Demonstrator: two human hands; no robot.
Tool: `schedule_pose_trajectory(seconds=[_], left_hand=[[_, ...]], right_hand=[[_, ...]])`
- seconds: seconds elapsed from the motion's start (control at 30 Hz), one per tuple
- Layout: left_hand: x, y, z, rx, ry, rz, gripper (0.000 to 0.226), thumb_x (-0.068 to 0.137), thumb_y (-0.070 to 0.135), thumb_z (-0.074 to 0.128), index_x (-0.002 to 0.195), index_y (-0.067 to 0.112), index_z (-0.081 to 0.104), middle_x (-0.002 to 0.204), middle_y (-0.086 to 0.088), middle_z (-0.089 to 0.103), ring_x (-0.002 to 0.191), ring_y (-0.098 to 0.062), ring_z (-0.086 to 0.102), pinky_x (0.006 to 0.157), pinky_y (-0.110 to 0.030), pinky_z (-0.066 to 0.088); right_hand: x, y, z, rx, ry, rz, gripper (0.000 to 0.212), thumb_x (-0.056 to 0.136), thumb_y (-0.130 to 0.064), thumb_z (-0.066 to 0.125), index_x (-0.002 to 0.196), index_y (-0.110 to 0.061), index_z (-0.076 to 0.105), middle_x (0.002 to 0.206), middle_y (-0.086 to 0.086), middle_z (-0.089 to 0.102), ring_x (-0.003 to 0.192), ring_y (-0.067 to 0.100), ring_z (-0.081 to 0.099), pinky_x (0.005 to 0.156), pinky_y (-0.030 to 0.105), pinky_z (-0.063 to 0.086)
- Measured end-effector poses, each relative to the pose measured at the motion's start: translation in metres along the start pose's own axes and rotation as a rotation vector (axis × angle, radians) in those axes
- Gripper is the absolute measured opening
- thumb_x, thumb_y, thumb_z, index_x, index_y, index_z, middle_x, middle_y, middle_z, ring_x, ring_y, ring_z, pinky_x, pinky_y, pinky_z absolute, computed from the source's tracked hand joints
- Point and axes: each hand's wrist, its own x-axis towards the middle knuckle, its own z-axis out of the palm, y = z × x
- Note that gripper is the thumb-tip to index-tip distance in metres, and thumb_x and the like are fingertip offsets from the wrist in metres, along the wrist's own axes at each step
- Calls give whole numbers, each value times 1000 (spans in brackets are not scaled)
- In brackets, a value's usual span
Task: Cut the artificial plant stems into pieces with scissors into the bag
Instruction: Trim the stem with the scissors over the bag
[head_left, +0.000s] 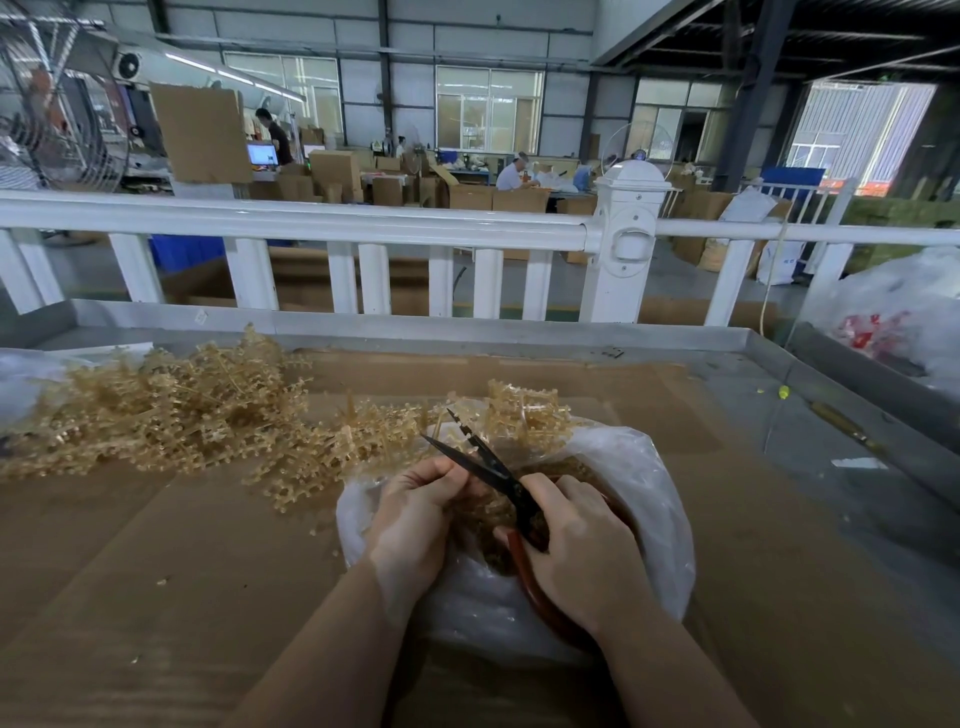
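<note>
stems (156, 421) left of hands | scissors (483, 462) in right hand (587, 551) over bag (660, 499)

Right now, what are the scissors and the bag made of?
Scissors: blades look like dark, dull metal, thin and pointed; the red handles look like glossy plastic, perhaps a coating. Bag: thin clear plastic film, judging by its crinkles, shine and the contents showing through.
</note>
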Motion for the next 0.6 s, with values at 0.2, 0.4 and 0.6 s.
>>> schedule_pose_trajectory(seconds=[0.2, 0.4, 0.6], left_hand=[[-1, -1, 1, -2, -34, -9, 20, 91, -7, 47, 78, -3, 61, 71, -15, 63, 68, -21, 61, 67, -28, 58], [0, -3, -1, 42, -35, 25, 19, 91, -5, 47, 80, -2, 62, 77, -16, 59, 73, -21, 55, 83, -33, 47], [3, -5, -2, 91, -32, 31, 19, 90, -5, 51, 75, 1, 62, 69, -13, 62, 61, -15, 61, 68, -25, 55]], right_hand=[[0, 1, 1, 10, -3, 12, 42, 85, -43, 61, 123, -23, 57, 108, -1, 62, 101, 17, 57, 86, 28, 49], [0, 1, -1, 48, 0, -9, 41, 86, -44, 61, 120, -23, 59, 107, -3, 63, 101, 13, 56, 87, 24, 46], [1, 0, -1, 61, -3, -19, 37, 86, -42, 62, 117, -22, 60, 103, -4, 65, 97, 13, 58, 85, 23, 47]])
